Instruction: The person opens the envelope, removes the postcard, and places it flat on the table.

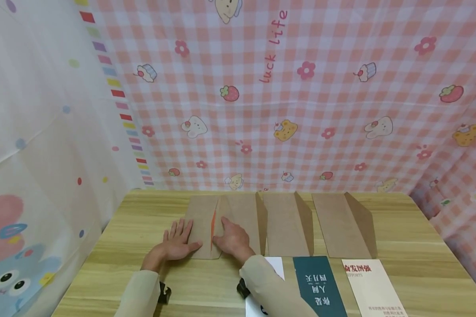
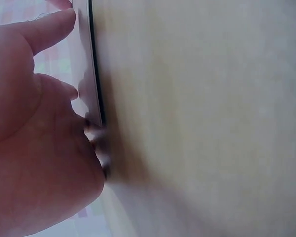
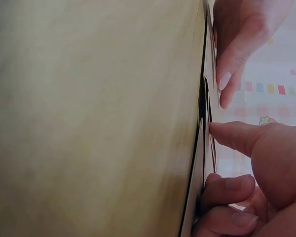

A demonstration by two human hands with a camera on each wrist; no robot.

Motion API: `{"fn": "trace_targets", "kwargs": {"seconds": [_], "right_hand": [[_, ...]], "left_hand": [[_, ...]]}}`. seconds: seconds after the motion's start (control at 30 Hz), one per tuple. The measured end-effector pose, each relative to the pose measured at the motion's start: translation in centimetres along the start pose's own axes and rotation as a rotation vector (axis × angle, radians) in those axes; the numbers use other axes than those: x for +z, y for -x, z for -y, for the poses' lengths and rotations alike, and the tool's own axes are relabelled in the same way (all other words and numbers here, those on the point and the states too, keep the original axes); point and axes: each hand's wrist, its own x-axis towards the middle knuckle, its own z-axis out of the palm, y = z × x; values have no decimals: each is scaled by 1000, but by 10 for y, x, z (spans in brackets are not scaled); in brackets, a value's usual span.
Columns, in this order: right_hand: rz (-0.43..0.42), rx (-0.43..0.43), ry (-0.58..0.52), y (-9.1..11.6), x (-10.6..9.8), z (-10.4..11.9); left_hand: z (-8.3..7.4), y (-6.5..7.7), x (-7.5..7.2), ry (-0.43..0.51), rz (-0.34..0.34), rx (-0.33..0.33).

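Note:
Several brown paper envelopes lie in a row on the wooden table. The leftmost envelope [image 1: 202, 211] shows a strip of orange card [image 1: 213, 222] along its right-hand opening. Spread fingers of my left hand [image 1: 177, 242] rest at its left edge, the thumb lying over its lower part. At the opening my right hand [image 1: 234, 237] holds the flap, thumb and index finger on it and the other fingers curled. The right wrist view shows that thumb touching the envelope's edge. Much of the orange card is hidden inside.
Right of it lie a second envelope [image 1: 242, 211], a third envelope [image 1: 279, 220] and a fourth envelope [image 1: 337, 224], flaps raised. Nearer me are a white card [image 1: 277, 265] partly under my right sleeve, a dark green card [image 1: 317, 281] and a cream card [image 1: 374, 286].

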Motion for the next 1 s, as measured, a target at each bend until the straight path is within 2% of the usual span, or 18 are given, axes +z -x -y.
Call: {"fn": "trace_targets", "kwargs": {"seconds": [0.67,1.0], "right_hand": [[-19,67,-11,2,-1,6],[-28,95,-17,2,-2,7]], "left_hand": [[3,0,1,6,12,5],[18,-11,8,8,6,25]]}}
